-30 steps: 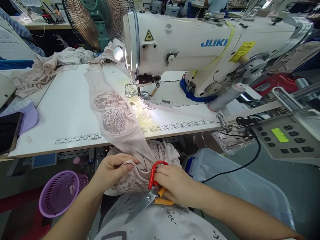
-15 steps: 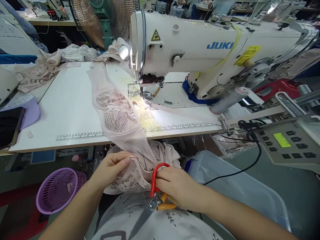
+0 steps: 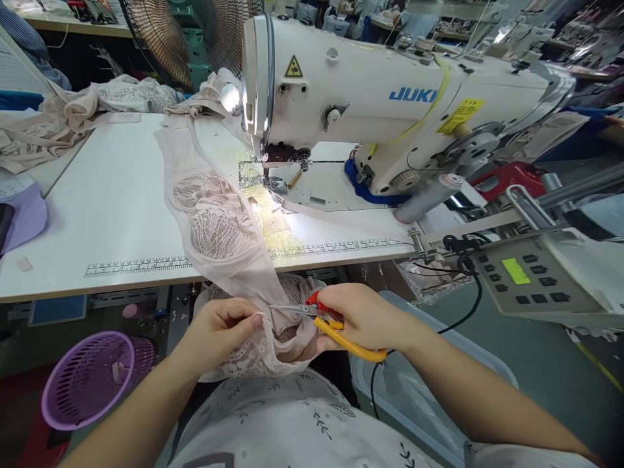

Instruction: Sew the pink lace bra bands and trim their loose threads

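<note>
Pale pink lace bras (image 3: 221, 227) trail from the sewing table down to my lap. My left hand (image 3: 227, 335) pinches the edge of a bra's fabric between thumb and fingers. In my right hand (image 3: 365, 318) is a pair of scissors (image 3: 353, 341) with one red and one orange handle. Their blades point left, at the fabric just beside my left fingertips. Whether the blades touch the cloth I cannot tell. More lace (image 3: 248, 361) bunches below both hands, over my lap.
A white sewing machine (image 3: 351, 84) stands on the white table (image 3: 121, 201), its lamp lit. A control box (image 3: 526, 276) is at the right. Below are a purple basket (image 3: 90, 383) and a clear plastic bin (image 3: 414, 396). A fan (image 3: 195, 39) stands behind.
The scissors have swung from pointing down towards my lap to pointing left at the fabric. My right hand has risen and gripped their handles. The view has shifted slightly right.
</note>
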`<state>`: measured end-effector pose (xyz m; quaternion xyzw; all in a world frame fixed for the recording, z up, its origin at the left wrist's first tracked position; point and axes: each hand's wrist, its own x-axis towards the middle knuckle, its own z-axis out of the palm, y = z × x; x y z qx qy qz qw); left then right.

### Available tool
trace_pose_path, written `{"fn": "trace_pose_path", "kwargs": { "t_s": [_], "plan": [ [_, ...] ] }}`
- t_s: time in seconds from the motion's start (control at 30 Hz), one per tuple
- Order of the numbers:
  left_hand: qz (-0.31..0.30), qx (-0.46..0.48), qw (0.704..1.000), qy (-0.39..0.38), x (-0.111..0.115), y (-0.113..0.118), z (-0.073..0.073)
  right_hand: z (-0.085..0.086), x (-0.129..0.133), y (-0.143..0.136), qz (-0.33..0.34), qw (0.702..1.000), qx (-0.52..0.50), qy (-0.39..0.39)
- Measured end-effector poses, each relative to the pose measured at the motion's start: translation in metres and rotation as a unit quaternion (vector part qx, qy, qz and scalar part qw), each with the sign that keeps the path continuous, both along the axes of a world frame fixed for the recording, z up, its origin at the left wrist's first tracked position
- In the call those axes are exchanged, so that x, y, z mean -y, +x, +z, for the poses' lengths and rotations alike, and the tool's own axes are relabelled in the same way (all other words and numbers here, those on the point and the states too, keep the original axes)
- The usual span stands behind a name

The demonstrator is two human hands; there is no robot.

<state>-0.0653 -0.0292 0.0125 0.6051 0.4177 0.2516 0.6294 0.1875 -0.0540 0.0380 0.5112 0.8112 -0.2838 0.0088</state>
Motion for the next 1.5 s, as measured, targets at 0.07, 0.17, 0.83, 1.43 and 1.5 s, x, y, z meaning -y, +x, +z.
{"fn": "trace_pose_path", "kwargs": {
  "t_s": [0.07, 0.17, 0.83, 1.43, 1.5],
  "plan": [
    [-0.010, -0.007, 1.000, -0.007, 0.001, 0.001, 0.000, 0.003, -0.004, -0.001, 0.017, 0.999, 0.027, -0.014],
    [-0.024, -0.017, 0.999, -0.016, 0.000, 0.000, -0.001, 0.004, -0.006, -0.002, 0.038, 0.998, 0.039, -0.015],
    [-0.054, -0.004, 0.998, -0.041, -0.004, -0.001, -0.001, -0.006, -0.004, 0.000, 0.045, 0.999, 0.019, -0.009],
    [0.135, 0.007, 0.984, -0.111, -0.001, -0.012, -0.005, -0.037, 0.048, -0.045, 0.068, 0.994, -0.062, 0.054],
    [0.188, 0.004, 0.979, -0.080, 0.004, -0.026, -0.008, -0.033, 0.047, -0.045, 0.080, 0.988, -0.110, 0.073]
  ]
}}
